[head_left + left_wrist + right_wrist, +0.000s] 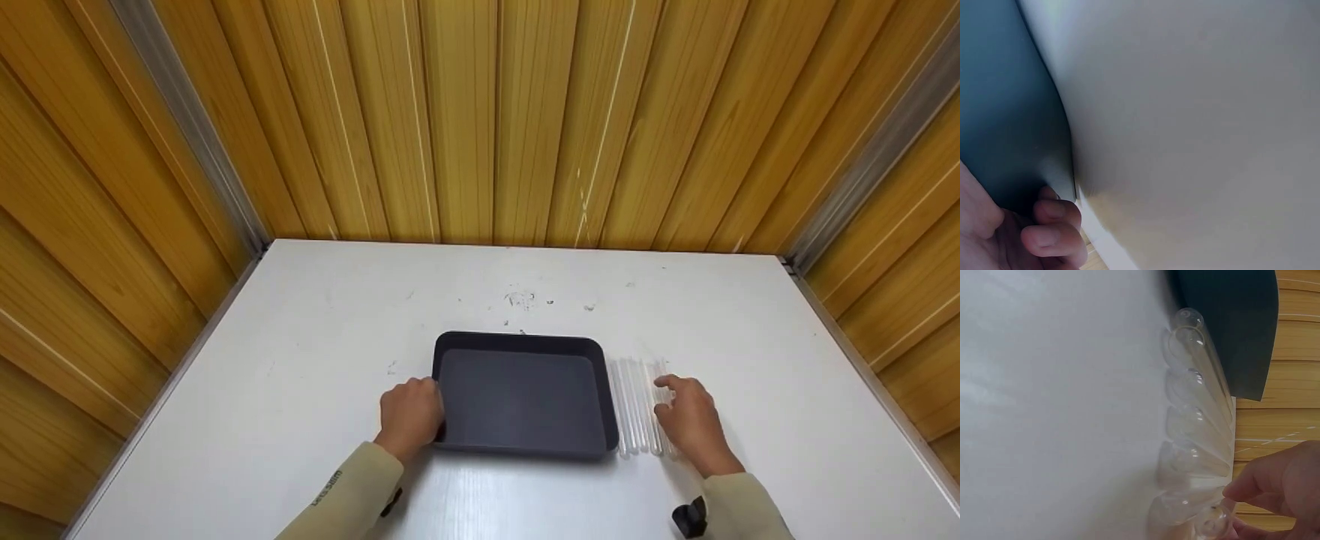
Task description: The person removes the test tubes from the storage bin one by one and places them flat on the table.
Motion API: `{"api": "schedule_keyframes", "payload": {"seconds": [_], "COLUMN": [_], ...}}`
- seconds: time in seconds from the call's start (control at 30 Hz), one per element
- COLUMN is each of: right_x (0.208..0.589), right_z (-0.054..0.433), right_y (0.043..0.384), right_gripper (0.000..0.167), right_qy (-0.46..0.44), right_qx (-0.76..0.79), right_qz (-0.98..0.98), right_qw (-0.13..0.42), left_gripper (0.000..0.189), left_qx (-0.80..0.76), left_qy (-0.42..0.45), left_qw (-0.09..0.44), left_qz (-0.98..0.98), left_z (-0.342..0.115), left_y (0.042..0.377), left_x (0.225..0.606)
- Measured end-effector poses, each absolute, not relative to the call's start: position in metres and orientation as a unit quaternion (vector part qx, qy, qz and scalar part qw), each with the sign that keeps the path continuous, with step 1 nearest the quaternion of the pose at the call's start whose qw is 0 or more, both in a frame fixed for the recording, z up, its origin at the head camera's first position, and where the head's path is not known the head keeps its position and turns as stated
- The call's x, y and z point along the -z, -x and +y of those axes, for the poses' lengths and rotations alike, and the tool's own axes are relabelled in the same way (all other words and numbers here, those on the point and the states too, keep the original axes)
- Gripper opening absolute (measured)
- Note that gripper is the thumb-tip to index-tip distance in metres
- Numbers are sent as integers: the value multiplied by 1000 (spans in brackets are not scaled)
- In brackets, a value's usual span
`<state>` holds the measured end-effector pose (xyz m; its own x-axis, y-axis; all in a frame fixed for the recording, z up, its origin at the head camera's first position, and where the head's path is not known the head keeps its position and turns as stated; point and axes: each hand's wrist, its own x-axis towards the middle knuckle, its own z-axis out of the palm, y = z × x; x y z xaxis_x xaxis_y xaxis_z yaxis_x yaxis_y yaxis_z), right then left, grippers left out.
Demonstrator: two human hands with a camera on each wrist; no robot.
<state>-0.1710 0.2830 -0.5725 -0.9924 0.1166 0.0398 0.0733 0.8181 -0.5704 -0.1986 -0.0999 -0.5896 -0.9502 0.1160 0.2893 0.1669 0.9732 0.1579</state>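
Note:
A dark grey rectangular tray [525, 405] lies on the white table. My left hand [411, 416] grips its left wall; in the left wrist view the curled fingers [1053, 236] wrap the tray's edge [1010, 112]. Right of the tray lies a row of clear test tubes [634, 409], side by side with rounded ends toward me. At the row's right end is my right hand [690, 424], thumb and forefinger at the outermost tubes. In the right wrist view these fingertips pinch a clear test tube [1213, 520], which overlaps its neighbour [1185, 503].
The white table [315, 337] has dark scuff marks behind the tray. Wood-patterned panels [495, 120] enclose it at the back and both sides, with metal posts [202, 127] in the corners. Some tubes lie close along the tray's right wall.

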Motion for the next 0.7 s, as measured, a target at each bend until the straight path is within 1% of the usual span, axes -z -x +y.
{"api": "schedule_keyframes", "payload": {"seconds": [0.2, 0.47, 0.7], "right_x": [573, 575, 578], "right_z": [287, 289, 290], "right_y": [172, 174, 174], "right_gripper": [38, 30, 29], "right_qy": [55, 67, 75], "right_qx": [-301, -301, -307], "right_qz": [-952, -951, -949], "right_qw": [21, 19, 10], "left_gripper": [29, 30, 31], "left_qx": [96, 99, 97], "left_qy": [74, 74, 76], "left_qw": [143, 150, 154], "left_qz": [-982, -981, -980], "left_z": [-100, -101, -100], "left_y": [198, 200, 199], "left_x": [590, 590, 590]}}
